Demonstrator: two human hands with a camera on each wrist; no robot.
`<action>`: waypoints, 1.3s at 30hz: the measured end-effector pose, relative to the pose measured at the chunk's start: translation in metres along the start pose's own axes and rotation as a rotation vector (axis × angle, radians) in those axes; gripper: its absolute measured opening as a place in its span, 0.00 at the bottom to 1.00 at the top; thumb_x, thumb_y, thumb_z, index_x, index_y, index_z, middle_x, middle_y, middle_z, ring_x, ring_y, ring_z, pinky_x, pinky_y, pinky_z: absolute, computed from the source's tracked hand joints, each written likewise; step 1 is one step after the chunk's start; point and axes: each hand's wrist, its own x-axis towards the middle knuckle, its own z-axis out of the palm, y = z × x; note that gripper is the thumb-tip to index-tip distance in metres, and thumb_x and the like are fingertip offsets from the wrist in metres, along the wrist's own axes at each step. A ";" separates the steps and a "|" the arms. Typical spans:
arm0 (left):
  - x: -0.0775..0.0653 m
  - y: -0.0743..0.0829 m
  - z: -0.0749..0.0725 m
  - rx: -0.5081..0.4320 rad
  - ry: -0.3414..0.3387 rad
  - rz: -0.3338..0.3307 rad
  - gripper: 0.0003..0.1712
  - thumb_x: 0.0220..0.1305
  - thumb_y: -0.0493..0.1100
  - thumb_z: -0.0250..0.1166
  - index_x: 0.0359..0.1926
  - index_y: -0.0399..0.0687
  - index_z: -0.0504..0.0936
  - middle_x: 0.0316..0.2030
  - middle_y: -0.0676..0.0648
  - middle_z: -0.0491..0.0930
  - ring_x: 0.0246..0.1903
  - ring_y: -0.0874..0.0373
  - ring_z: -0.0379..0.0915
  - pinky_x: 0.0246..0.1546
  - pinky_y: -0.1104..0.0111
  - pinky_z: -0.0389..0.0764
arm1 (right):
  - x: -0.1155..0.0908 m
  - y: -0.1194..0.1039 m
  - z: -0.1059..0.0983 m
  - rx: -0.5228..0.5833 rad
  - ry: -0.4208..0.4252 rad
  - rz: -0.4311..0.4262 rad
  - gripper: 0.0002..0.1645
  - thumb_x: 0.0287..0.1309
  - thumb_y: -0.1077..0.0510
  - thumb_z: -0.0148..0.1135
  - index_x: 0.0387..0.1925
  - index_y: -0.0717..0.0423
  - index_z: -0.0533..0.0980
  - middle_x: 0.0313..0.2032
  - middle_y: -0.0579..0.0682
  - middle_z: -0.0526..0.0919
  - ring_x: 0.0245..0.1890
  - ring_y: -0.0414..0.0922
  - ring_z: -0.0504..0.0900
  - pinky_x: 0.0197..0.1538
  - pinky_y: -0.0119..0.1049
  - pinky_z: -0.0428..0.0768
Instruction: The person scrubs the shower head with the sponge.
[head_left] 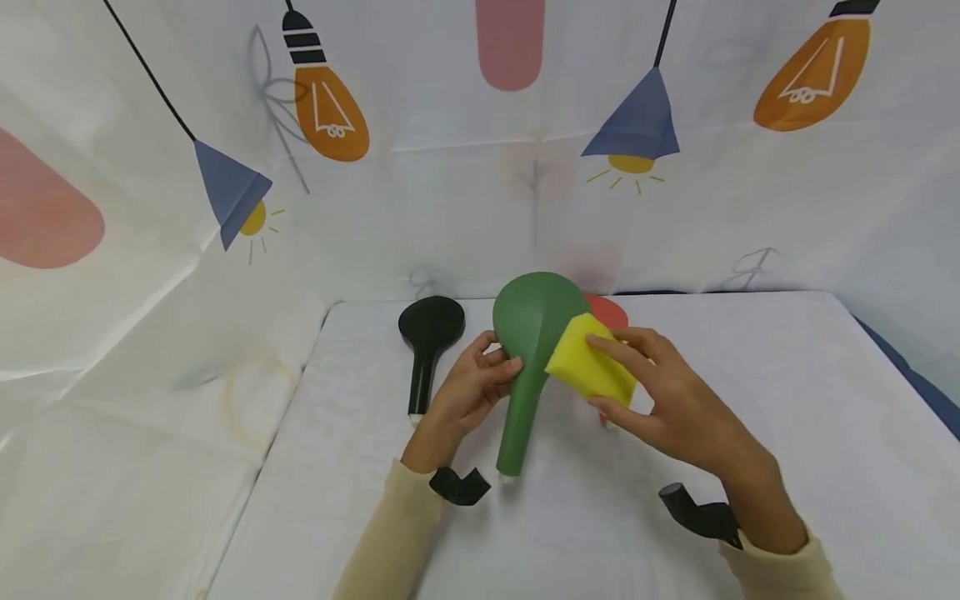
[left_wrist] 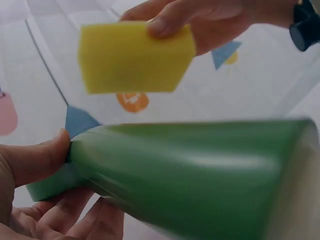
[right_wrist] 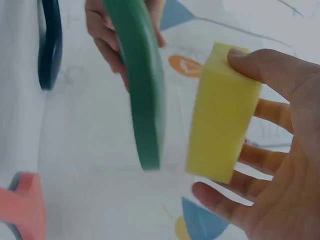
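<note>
My left hand [head_left: 467, 392] grips a green paddle [head_left: 531, 354] at the lower left edge of its round head. Its thick, tube-like handle slants down toward me. In the left wrist view the thumb lies on one face of the green paddle [left_wrist: 190, 170], with fingers behind it. A yellow sponge block [head_left: 588, 362] is pinched between thumb and fingers of my right hand [head_left: 682, 408]. Head-on, the sponge overlaps the green head's right edge, but the right wrist view shows a gap between the sponge [right_wrist: 222, 120] and the paddle [right_wrist: 142, 95].
A black paddle [head_left: 431, 325] lies on the white-covered table [head_left: 330, 500] left of the green one. Behind the sponge and green paddle is a red paddle [head_left: 609, 312], mostly hidden. A white cloth [head_left: 450, 208] printed with lamps and bulbs hangs at the back.
</note>
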 end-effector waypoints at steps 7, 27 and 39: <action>-0.021 0.003 0.016 -0.012 -0.056 0.000 0.18 0.68 0.26 0.54 0.52 0.50 0.69 0.42 0.50 0.83 0.35 0.61 0.82 0.39 0.72 0.85 | 0.005 -0.032 0.010 -0.011 0.080 -0.164 0.31 0.70 0.35 0.50 0.63 0.48 0.76 0.59 0.57 0.75 0.54 0.49 0.73 0.43 0.33 0.82; -0.044 0.013 0.032 0.009 -0.132 0.083 0.23 0.62 0.23 0.51 0.54 0.47 0.68 0.41 0.50 0.82 0.32 0.63 0.80 0.38 0.74 0.84 | 0.006 -0.049 0.016 -0.090 0.189 -0.269 0.25 0.71 0.44 0.46 0.57 0.50 0.81 0.53 0.62 0.77 0.47 0.53 0.75 0.42 0.41 0.80; -0.044 0.012 0.031 0.133 -0.205 0.074 0.23 0.62 0.33 0.66 0.55 0.49 0.69 0.45 0.49 0.83 0.42 0.60 0.83 0.45 0.69 0.84 | 0.007 -0.032 0.011 -0.146 0.306 -0.219 0.24 0.71 0.44 0.49 0.53 0.52 0.83 0.51 0.65 0.78 0.46 0.55 0.75 0.43 0.34 0.77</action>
